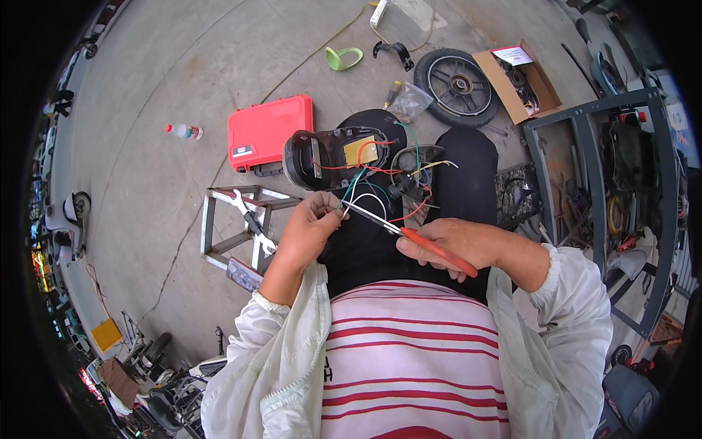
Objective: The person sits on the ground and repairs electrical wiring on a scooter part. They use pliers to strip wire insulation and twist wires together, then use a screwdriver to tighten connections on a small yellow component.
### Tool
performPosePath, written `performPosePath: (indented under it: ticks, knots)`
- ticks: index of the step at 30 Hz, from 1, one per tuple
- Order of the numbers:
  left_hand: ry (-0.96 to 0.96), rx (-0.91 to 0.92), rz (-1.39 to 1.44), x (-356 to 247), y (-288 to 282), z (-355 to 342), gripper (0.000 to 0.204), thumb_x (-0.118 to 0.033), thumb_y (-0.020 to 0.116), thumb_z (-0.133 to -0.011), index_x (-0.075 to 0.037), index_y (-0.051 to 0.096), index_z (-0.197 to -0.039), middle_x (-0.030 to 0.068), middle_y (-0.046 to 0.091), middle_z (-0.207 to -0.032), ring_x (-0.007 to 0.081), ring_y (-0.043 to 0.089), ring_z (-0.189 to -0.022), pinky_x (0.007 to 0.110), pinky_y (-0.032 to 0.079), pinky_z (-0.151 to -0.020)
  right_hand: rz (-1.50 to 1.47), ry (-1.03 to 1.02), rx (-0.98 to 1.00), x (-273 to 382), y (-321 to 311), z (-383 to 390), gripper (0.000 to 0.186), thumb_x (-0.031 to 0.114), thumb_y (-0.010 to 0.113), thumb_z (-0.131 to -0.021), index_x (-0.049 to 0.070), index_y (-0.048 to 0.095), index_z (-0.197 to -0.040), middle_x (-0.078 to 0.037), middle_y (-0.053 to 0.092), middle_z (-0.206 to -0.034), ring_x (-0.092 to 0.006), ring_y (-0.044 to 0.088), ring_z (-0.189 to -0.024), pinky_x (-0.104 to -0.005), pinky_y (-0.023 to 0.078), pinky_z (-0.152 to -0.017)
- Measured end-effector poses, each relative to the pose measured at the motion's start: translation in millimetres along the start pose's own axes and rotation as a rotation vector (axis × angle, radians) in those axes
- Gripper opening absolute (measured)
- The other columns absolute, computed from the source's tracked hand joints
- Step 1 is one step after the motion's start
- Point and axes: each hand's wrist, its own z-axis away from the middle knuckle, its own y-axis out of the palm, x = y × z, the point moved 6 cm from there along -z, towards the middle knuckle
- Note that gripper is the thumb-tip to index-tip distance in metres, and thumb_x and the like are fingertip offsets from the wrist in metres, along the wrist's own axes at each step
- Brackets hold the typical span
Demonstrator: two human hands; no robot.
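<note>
My right hand (442, 245) is closed round the handles of red-handled long-nose pliers (437, 251). Their long silver jaws reach left to the fingertips of my left hand (314, 219). There my left thumb and fingers pinch the ends of a green and a white wire (360, 189), close beside the plier tips. Whether the jaws grip a wire is too small to tell. Just beyond my hands, a black plastic housing (300, 161) rests on my lap with a yellow board (360, 151) in it. Red, green, white and yellow wires trail from it.
Left of my legs stand a metal frame stool (217, 241) with a wrench (250, 217) on it, a red tool case (269, 130) and a plastic bottle (184, 132). Ahead lie a wheel (459, 85) and a cardboard box (537, 102). A grey metal rack (599, 183) fills the right.
</note>
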Motion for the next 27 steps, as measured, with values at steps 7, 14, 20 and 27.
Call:
performPosePath:
  ticks: [7, 14, 20, 27]
  knots:
    - [0.009, -0.015, 0.018, -6, 1, 3, 0.016, -0.010, 0.055, -0.099, 0.001, 0.065, -0.105, 0.0036, 0.069, -0.093, 0.0090, 0.060, -0.083, 0.023, 0.044, -0.077, 0.021, -0.143, -0.044, 1, 1, -10, 0.065, 0.066, 0.050, -0.098, 0.004, 0.059, -0.081, 0.000, 0.048, -0.056, -0.0126, 0.053, -0.045, -0.0285, 0.048, -0.043]
    - [-0.121, -0.073, 0.165, 10, -14, 4, 0.042, -0.031, 0.044, -0.103, 0.003, 0.069, -0.106, 0.0110, 0.074, -0.099, 0.0181, 0.066, -0.091, 0.030, 0.047, -0.087, 0.205, -0.211, -0.143, -1, 1, -15, 0.068, 0.061, 0.051, -0.100, 0.000, 0.061, -0.075, -0.007, 0.047, -0.057, -0.0194, 0.050, -0.050, -0.0362, 0.043, -0.051]
    - [-0.069, -0.033, 0.082, 3, -8, 5, 0.027, -0.020, 0.057, -0.099, 0.003, 0.068, -0.107, 0.0091, 0.074, -0.099, 0.0159, 0.066, -0.093, 0.028, 0.047, -0.088, 0.221, -0.286, -0.215, 1, 3, -14, 0.068, 0.059, 0.053, -0.101, -0.003, 0.062, -0.073, -0.013, 0.046, -0.058, -0.0250, 0.048, -0.054, -0.0402, 0.042, -0.056]
    - [-0.042, -0.022, 0.136, 3, -5, 4, 0.016, -0.003, 0.063, -0.096, 0.004, 0.067, -0.109, 0.0075, 0.072, -0.098, 0.0114, 0.066, -0.090, 0.023, 0.049, -0.084, 0.294, -0.235, -0.229, 3, 0, -12, 0.070, 0.063, 0.053, -0.098, -0.003, 0.063, -0.076, -0.017, 0.053, -0.062, -0.0310, 0.055, -0.058, -0.0438, 0.045, -0.060]
